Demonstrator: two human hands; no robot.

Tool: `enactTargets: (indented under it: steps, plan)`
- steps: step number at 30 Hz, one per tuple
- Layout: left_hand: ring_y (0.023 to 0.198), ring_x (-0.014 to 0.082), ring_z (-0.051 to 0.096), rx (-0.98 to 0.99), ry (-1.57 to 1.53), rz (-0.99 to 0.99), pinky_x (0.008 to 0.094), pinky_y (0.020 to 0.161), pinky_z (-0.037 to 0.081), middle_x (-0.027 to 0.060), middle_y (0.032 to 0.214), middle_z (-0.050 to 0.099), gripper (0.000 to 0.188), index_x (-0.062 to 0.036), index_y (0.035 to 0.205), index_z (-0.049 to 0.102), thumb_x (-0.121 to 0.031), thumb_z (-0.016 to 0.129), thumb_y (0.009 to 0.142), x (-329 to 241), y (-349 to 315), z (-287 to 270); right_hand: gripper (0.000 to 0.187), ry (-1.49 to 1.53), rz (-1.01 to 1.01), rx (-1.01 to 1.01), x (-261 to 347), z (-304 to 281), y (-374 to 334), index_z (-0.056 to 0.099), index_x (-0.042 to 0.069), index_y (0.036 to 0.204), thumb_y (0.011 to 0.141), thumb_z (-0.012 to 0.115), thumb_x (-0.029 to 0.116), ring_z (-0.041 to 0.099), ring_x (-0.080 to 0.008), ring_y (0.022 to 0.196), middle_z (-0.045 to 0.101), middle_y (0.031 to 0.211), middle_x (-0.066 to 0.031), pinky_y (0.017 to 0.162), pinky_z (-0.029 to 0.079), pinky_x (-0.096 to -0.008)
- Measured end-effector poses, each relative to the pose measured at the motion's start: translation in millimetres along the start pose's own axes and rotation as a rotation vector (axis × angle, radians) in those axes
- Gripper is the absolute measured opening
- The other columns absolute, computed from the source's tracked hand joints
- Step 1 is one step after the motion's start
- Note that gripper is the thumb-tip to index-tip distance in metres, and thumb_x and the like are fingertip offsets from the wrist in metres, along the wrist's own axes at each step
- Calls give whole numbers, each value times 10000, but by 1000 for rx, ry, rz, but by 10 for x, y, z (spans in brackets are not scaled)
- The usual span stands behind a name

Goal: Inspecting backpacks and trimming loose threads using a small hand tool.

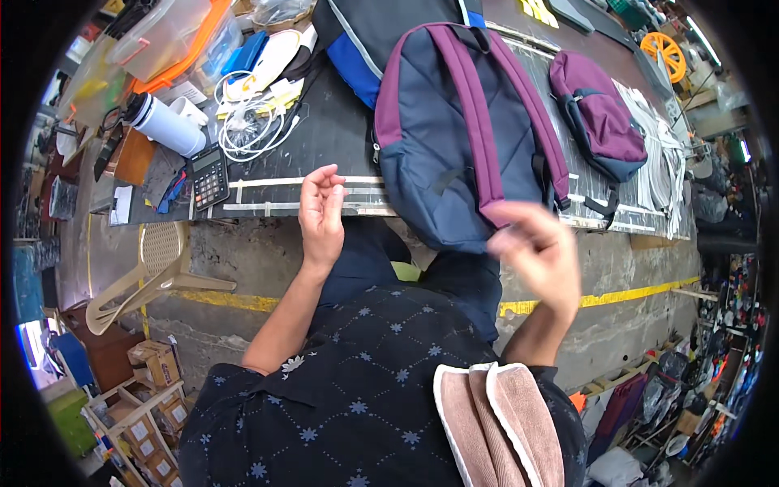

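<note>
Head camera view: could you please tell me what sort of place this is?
Probably a bag workshop: a purple-and-navy backpack and a bunch of pale strips lie on a worktable.

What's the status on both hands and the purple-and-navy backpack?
Left hand empty, raised. Right hand blurred at lower end of backpack, contact unclear. Straps up, overhanging table edge; black-and-blue bag at far end.

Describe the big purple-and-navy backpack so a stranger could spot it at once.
Find the dark table. Jutting over its near edge, by the right hand, is the backpack. Unlike the smaller bag to its right, it shows two long purple straps.
</note>
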State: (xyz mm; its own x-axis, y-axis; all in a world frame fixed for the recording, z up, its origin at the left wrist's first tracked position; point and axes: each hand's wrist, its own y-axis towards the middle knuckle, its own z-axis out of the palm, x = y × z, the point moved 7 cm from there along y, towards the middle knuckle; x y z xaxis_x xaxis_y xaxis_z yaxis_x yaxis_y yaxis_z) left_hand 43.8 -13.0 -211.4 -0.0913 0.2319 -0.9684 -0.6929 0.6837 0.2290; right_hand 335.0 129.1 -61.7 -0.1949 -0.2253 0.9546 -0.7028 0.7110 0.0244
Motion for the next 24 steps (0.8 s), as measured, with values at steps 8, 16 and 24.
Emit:
enactTargets:
  steps: [8,16,24]
  plan:
    - [868,143,639,303,352,-244,307,824,537,96,1081,657,733,36,1577,403,-351,739,1052,132,-136,721,445,-348,251,-701,-2163,-2108,72,722,-30,1096,1130,630,404,462,-77,740,567,825,43,668,400,-283]
    - [821,192,636,209,328,-13,366,751,558,102,971,654,736,11,1558,459,-63,770,896,121,375,578,343,179,65,-792,-1498,-1366,199,670,154,866,1077,727,419,466,-35,623,520,725,90,603,425,-253]
    - [1202,377,622,320,723,590,466,1059,500,134,1303,673,588,-127,1419,680,-1,670,845,-865,532,766,248,23,170,-590,-1639,-1211,97,713,129,921,1085,730,314,421,-6,639,531,737,112,588,371,-215]
